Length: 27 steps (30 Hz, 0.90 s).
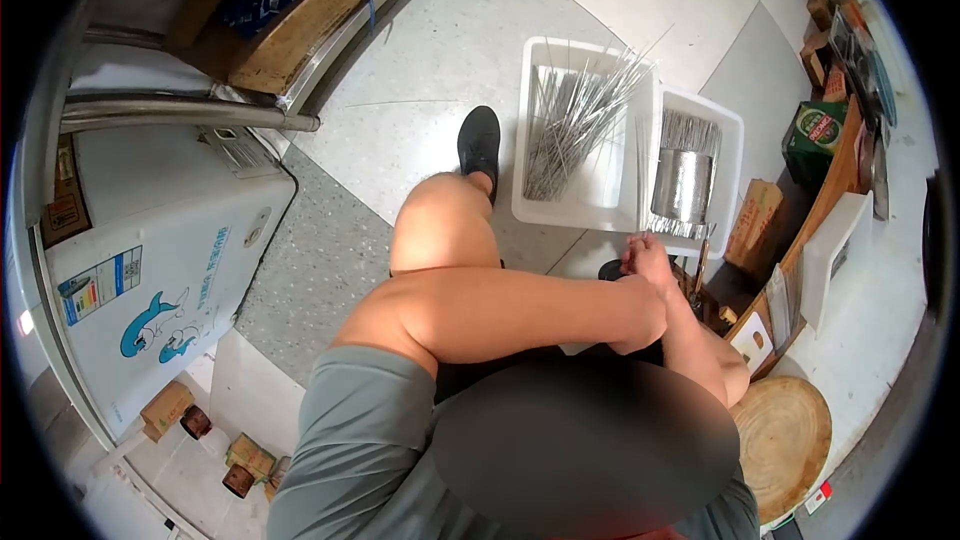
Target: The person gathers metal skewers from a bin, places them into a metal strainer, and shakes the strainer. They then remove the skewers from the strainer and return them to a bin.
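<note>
Thin metal skewers (pixel 643 175) rise from the pinched fingers of my right hand (pixel 648 256), just in front of two white plastic tubs. Close beside the right wrist is my left hand (pixel 638 316), curled closed; its fingers and anything in them are hidden. The larger tub (pixel 522 155) holds a loose, crisscrossed heap of metal skewers (pixel 575 130). Inside the smaller tub (pixel 737 145) lies a shiny metal cylinder (pixel 684 183), with neatly lined-up skewers (pixel 690 128) behind it and more at its near side.
A white chest appliance with dolphin pictures (pixel 150 310) stands at left. Along the right are a wooden plank edge (pixel 838 165), a green box (pixel 812 130), a brown carton (pixel 755 225) and a round wooden board (pixel 785 445). My black shoe (pixel 479 140) rests on the tiled floor.
</note>
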{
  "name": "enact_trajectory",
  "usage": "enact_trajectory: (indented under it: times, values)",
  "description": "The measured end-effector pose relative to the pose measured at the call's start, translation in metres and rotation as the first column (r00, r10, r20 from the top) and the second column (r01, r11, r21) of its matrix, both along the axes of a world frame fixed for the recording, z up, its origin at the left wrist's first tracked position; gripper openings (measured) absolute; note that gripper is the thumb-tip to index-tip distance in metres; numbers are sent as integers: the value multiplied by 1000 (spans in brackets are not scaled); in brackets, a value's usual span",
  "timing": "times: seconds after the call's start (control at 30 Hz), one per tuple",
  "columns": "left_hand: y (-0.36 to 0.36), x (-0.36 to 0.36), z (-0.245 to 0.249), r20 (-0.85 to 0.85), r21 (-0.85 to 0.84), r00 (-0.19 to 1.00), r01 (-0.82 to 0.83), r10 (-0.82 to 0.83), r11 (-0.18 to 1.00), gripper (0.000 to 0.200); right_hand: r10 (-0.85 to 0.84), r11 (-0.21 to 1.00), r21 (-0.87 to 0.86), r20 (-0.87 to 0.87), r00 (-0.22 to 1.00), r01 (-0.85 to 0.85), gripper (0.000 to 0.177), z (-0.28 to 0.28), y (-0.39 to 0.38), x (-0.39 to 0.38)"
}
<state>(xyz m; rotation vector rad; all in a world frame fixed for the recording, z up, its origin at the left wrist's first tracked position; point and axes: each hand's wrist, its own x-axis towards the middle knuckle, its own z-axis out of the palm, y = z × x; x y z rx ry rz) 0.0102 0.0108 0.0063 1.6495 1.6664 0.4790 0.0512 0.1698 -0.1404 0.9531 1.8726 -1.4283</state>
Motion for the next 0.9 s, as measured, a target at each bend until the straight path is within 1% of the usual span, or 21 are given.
enact_trajectory:
  times: [0.07, 0.1, 0.17, 0.27, 0.3, 0.4, 0.43, 0.5, 0.53, 0.57, 0.67, 0.7, 0.77, 0.8, 0.83, 0.87, 0.9]
  values:
    - [-2, -2, 1, 139, 100, 987, -91, 77, 991, 13, -65, 997, -46, -15, 998, 64, 18, -26, -3, 2]
    - [3, -2, 6, 147, -28, 984, -101, 104, 994, 14, -108, 993, -59, -25, 994, 106, 18, -30, -11, 0]
    - [7, -3, 3, 163, 89, 978, -144, 128, 986, 18, -193, 978, -85, -46, 980, 188, 17, -35, -22, -5]
    - [11, -7, 3, 203, 241, 966, -206, 159, 948, 21, -276, 961, -57, -98, 956, 272, 17, -50, -23, -20]
    - [13, -9, 3, 219, 288, 961, -227, 167, 930, 22, -254, 967, -42, -120, 960, 251, 18, -49, -23, -24]
    - [17, -5, 2, 370, 440, 889, -423, 269, 792, 20, -42, 999, 12, -128, 991, 44, 20, -41, -25, -25]
    - [17, -4, 2, 384, 456, 879, -448, 284, 769, 20, 30, 999, -10, -128, 991, -31, 21, -40, -28, -22]
    - [17, -4, 1, 410, 484, 855, -499, 317, 719, 20, 166, 985, -45, -32, 986, -168, 22, -40, -39, -19]
    - [17, -4, 0, 404, 475, 858, -494, 319, 728, 20, 235, 970, -67, 15, 972, -233, 22, -41, -45, -17]
    - [18, -4, 0, 396, 466, 861, -488, 319, 738, 20, 204, 973, -120, 55, 977, -197, 23, -44, -51, -15]
    - [14, -6, 3, 388, 437, 867, -473, 314, 765, 18, 296, 941, -180, 25, 955, -287, 25, -70, -57, -23]
    - [13, -7, 3, 387, 424, 866, -471, 315, 774, 18, 258, 953, -170, 17, 966, -251, 28, -71, -60, -31]
    - [12, -6, -2, 367, 500, 866, -491, 340, 713, 18, 195, 967, -166, 5, 981, -191, 35, -75, -71, -54]
    - [14, -7, -6, 358, 537, 864, -501, 355, 678, 17, 338, 939, 80, -50, 940, -334, 50, -90, -69, -62]
    - [15, -9, -11, 345, 592, 861, -509, 375, 625, 18, 353, 917, 235, -107, 930, -321, 52, -87, -71, -68]
    - [15, -10, -15, 313, 590, 860, -508, 402, 628, 18, 370, 878, 384, -167, 914, -286, 55, -83, -72, -75]
    - [10, -19, -10, 275, 591, 862, -500, 425, 633, 18, 360, 900, 342, -241, 901, -269, 53, -80, -68, -78]
